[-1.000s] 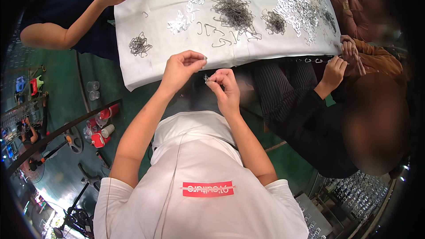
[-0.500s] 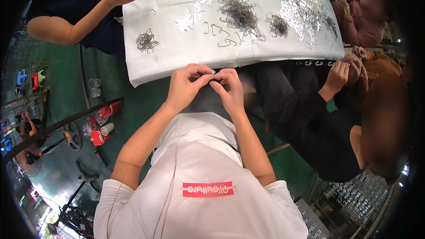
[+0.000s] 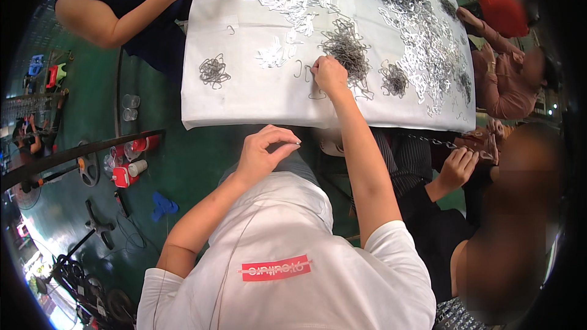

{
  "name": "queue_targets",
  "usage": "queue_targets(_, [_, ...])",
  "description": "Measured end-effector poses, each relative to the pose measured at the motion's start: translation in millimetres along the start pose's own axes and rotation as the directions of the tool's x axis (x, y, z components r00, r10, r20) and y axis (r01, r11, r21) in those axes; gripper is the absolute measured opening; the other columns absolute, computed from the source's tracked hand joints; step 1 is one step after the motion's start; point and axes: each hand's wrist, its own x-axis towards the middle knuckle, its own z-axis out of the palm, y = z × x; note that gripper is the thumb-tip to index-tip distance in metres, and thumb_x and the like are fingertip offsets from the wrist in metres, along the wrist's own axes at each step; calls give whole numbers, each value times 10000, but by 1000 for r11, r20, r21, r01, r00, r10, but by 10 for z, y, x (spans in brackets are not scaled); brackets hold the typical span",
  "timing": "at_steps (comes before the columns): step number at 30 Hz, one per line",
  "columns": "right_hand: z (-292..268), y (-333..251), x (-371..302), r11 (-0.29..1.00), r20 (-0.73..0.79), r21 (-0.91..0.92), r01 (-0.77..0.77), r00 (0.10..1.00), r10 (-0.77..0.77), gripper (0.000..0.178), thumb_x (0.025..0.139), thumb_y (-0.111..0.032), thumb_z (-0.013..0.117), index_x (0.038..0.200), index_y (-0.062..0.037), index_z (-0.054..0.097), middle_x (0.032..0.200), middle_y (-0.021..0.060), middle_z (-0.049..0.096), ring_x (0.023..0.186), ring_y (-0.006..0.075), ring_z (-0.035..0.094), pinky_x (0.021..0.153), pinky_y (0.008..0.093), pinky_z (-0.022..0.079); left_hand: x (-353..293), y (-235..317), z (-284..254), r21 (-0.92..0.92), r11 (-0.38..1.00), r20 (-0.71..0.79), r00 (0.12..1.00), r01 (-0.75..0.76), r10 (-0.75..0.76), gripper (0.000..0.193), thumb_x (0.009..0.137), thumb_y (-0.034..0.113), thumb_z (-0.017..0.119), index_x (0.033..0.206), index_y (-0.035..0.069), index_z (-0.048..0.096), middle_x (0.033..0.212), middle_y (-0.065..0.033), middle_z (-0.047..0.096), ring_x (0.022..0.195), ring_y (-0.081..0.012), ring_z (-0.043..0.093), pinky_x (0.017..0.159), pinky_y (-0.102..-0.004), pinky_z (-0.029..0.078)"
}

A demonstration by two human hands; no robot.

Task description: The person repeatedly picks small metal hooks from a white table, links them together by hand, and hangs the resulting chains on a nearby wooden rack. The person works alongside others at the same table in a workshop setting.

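Wire hook pile (image 3: 345, 49) on table (image 3: 244, 101) center, smaller pile (image 3: 213, 71) to its left, cups (image 3: 129, 107) on floor further left.

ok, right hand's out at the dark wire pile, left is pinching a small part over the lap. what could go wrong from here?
1. The right hand reaches into a tangled pile of dark wire hooks; they look interlocked, so pulling one may drag several out.
2. The left hand pinches a small metal piece off the white table, over the lap; if it slips it likely drops to the cluttered green floor.
3. Loose hooks lie near the reaching forearm; a sweep could knock them off.
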Motion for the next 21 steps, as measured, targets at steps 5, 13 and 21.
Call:
queue_targets(5, [21, 2, 16, 997, -113, -28, 70, 991, -72, 121, 814, -145, 613, 836, -26, 616, 860, 136, 621, 826, 307, 617, 696, 415, 487, -2, -49, 32, 21, 996, -46, 995, -83, 84, 121, 773, 0, 684, 888, 37, 690, 867, -54, 660, 734, -97, 596, 629, -213, 468])
queue_targets(13, [-472, -360, -783, 311, 170, 918, -245, 953, 250, 89, 861, -126, 636, 878, -42, 613, 801, 44, 638, 654, 103, 625, 509, 209, 430, -48, -28, -37, 42, 999, -40, 999, -25, 27, 117, 778, 40, 689, 894, 51, 699, 850, -62, 680, 753, -142, 626, 678, -246, 487])
queue_targets(21, [-737, -877, -1847, -67, 335, 942, -329, 907, 254, 90, 820, -95, 689, 860, -36, 635, 764, -22, 570, 625, 49, 445, 556, 189, 349, -97, -52, -71, 59, 989, -54, 989, -132, 136, 139, 782, 8, 670, 916, 40, 686, 837, -45, 678, 714, -114, 590, 659, -234, 465])
